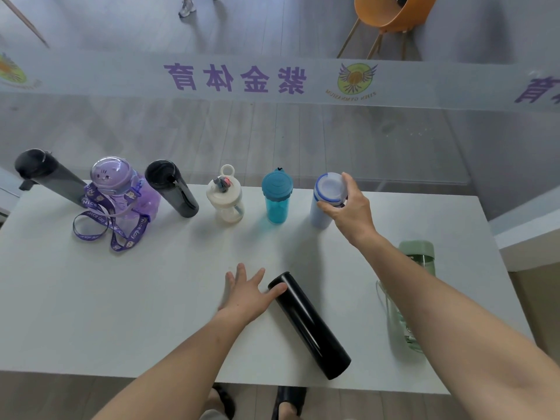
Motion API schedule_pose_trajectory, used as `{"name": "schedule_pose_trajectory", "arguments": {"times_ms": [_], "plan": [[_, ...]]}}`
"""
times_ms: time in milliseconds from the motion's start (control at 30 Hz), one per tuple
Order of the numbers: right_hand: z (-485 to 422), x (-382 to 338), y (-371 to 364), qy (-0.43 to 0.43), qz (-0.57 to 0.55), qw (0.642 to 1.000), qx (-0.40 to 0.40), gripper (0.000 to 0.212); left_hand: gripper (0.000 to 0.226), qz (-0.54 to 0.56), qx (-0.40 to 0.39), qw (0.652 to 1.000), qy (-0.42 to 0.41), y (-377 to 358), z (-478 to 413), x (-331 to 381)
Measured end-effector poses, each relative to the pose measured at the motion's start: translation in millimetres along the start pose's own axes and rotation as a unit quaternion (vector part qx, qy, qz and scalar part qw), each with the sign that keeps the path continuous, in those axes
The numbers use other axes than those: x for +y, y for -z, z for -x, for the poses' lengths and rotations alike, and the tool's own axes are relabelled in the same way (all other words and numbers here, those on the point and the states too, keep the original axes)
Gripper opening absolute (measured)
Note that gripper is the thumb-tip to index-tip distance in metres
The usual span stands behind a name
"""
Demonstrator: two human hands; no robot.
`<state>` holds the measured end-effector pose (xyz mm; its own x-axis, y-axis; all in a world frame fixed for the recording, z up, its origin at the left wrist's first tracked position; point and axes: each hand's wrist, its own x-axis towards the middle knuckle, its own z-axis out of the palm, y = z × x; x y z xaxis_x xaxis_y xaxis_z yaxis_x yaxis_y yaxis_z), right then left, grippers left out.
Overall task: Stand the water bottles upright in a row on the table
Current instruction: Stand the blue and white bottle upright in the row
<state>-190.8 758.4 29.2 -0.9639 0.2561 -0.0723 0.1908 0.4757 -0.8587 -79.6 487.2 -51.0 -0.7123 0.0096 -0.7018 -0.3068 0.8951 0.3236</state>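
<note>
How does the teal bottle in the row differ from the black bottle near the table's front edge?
The teal bottle stands upright; the black bottle lies on its side. The teal bottle is see-through and looks shorter; the black bottle is opaque and long. No hand touches the teal bottle; the left hand rests against the black bottle's end. Both sit on the white table.

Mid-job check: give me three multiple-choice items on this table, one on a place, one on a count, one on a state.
1. Where is the teal bottle?
A. between the cream bottle and the pale blue bottle
B. beside the purple bottle
C. at the near edge

2. How many bottles lie on their sides?
A. none
B. two
C. four

3. What is the right hand doing?
A. resting flat
B. gripping the pale blue bottle's top
C. lifting a lid

Key: 1 A, it stands between them in the row. 2 B, the black bottle and the green bottle. 3 B, fingers wrap its cap.
</note>
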Motion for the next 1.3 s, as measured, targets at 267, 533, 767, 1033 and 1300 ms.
{"name": "schedule_pose_trajectory", "arguments": {"times_ms": [267,533,767,1033,1300], "plan": [[1.4,-1.4,2.6,-0.006,0.007,1.0,0.013,0.09,0.131,-0.013,0.007,1.0,0.002,-4.0,-5.1,-3.6],[3.7,1.1,4.4,0.004,-0.004,1.0,0.019,0.081,0.13,-0.01,0.009,1.0,0.009,-7.1,-8.4,-4.1],[4.4,1.3,3.5,-0.003,-0.018,1.0,0.008,0.082,0.13,-0.008,0.006,1.0,0.009,-6.6,-7.5,-4.1],[4.7,6.0,7.1,-0.032,-0.014,0.999,-0.012,0.112,0.13,-0.014,0.006,1.0,0.011,-5.8,-4.6,-0.6],[99.5,43.7,12.3,-0.013,-0.011,0.999,0.044,0.065,0.131,-0.018,0.011,1.0,0.012,-6.3,-2.9,0.5]]}}
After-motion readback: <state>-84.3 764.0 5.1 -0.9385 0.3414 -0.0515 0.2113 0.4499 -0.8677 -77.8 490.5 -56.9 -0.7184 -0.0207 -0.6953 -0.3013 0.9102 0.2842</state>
